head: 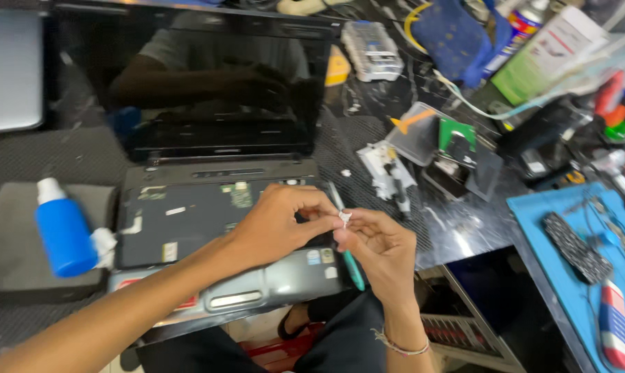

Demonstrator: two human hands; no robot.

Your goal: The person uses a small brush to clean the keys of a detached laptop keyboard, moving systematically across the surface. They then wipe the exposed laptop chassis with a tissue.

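Observation:
An open laptop (209, 207) with its keyboard removed lies before me, dark screen upright. Over its right palm rest, my left hand (278, 224) and my right hand (378, 252) meet, both pinching a small white piece (345, 217) between thumb and fingertips. A teal-handled tool (354, 266) runs under my right hand, along the laptop's right edge; whether the hand grips it I cannot tell.
A blue bottle with white cap (62, 231) stands on a grey pad at left. A clear plastic box (423, 131) and small parts sit on the black mat at right. A blue work mat (589, 276) with tools lies at far right; cans and clutter fill the back.

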